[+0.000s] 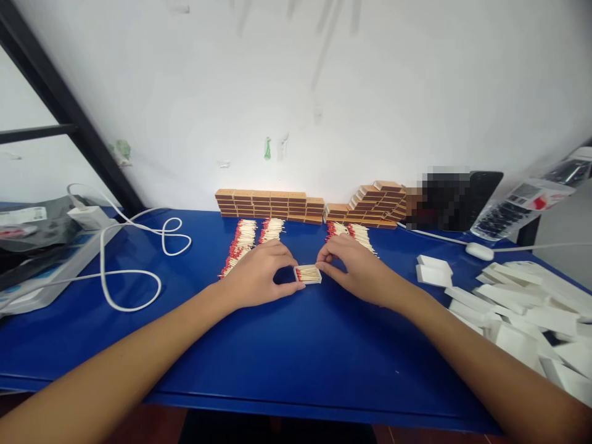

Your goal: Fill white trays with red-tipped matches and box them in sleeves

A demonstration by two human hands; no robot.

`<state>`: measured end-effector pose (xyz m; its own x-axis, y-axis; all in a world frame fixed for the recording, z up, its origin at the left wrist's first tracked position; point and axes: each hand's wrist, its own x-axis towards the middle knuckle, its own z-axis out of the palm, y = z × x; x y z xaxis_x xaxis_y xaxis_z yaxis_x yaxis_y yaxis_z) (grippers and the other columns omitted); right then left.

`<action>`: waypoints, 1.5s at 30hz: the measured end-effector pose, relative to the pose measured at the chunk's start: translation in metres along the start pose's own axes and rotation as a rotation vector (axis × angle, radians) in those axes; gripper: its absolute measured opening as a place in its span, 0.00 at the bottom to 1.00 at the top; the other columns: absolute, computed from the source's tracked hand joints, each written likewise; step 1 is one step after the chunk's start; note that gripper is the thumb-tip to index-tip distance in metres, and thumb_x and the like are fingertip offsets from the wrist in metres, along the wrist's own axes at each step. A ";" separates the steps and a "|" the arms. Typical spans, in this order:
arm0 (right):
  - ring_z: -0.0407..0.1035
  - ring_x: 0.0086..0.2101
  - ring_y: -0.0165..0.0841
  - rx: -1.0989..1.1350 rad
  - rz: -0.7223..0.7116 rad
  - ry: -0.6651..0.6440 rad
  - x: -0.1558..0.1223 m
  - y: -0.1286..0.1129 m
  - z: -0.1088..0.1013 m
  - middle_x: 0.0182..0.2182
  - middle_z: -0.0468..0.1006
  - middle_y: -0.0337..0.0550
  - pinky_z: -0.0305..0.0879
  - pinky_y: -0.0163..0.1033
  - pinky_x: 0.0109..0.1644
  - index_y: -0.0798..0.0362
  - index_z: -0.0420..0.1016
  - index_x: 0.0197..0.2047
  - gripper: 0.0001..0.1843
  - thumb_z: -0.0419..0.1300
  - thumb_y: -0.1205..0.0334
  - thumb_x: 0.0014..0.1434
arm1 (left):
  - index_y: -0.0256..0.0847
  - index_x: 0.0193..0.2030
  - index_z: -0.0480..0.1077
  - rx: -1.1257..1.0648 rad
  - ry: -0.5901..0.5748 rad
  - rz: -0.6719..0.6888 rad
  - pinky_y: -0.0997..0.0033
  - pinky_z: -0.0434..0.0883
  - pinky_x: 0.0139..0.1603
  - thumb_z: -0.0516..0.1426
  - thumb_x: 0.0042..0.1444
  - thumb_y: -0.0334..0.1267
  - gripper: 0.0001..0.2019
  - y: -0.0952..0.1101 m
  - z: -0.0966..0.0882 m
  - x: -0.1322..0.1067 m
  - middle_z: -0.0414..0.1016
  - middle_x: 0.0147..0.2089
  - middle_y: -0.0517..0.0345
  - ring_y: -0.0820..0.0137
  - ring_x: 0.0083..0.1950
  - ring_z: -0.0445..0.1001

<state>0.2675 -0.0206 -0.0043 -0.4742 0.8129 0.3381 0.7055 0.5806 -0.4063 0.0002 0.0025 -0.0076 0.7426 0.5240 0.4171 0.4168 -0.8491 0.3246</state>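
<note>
The left hand [261, 271] pinches the left end of the tray [309, 282] — likely light and crushable, best held by its ends — while the right hand's [355, 266] grip is unclear.

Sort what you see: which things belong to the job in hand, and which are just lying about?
Likely the job:
- tray in the left hand, right hand by its edge
- matches
- stacked matchboxes
- white trays

Likely lying about:
- bottle
- charger
- cable
</note>
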 end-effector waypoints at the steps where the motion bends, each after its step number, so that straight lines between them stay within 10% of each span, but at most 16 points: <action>1: 0.70 0.44 0.42 0.005 0.007 -0.012 0.000 0.000 0.000 0.39 0.77 0.46 0.67 0.47 0.48 0.48 0.74 0.39 0.05 0.61 0.62 0.71 | 0.41 0.48 0.82 0.000 -0.001 0.001 0.56 0.76 0.54 0.69 0.65 0.46 0.12 0.000 0.000 0.000 0.83 0.47 0.51 0.59 0.50 0.79; 10: 0.71 0.42 0.41 0.038 -0.005 -0.024 -0.001 -0.006 0.006 0.39 0.78 0.46 0.67 0.46 0.46 0.48 0.76 0.40 0.08 0.58 0.59 0.73 | 0.41 0.48 0.82 0.006 -0.007 -0.006 0.56 0.76 0.54 0.68 0.65 0.46 0.11 0.002 -0.001 0.000 0.83 0.47 0.50 0.59 0.51 0.80; 16: 0.69 0.44 0.48 -0.272 0.079 0.203 0.003 0.034 -0.012 0.38 0.81 0.51 0.62 0.53 0.50 0.50 0.80 0.40 0.09 0.60 0.59 0.71 | 0.41 0.49 0.82 -0.010 0.003 0.006 0.55 0.77 0.55 0.68 0.65 0.46 0.12 0.001 0.000 0.000 0.83 0.48 0.49 0.57 0.52 0.79; 22: 0.68 0.46 0.49 -0.383 0.147 0.135 0.001 0.059 -0.008 0.39 0.81 0.51 0.58 0.50 0.48 0.49 0.82 0.40 0.07 0.63 0.59 0.68 | 0.42 0.49 0.82 0.003 0.002 0.005 0.56 0.77 0.56 0.68 0.65 0.46 0.12 0.002 -0.001 0.000 0.83 0.48 0.49 0.57 0.52 0.80; 45: 0.69 0.45 0.44 -0.146 -0.096 -0.038 -0.006 -0.005 -0.004 0.40 0.80 0.47 0.65 0.52 0.51 0.48 0.74 0.39 0.07 0.60 0.61 0.73 | 0.42 0.48 0.82 0.001 0.012 -0.008 0.56 0.76 0.54 0.68 0.65 0.46 0.12 0.001 0.001 0.000 0.83 0.47 0.50 0.58 0.51 0.79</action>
<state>0.2691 -0.0287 -0.0005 -0.5609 0.7568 0.3356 0.7237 0.6451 -0.2451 0.0009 0.0012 -0.0077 0.7329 0.5315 0.4247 0.4231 -0.8449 0.3273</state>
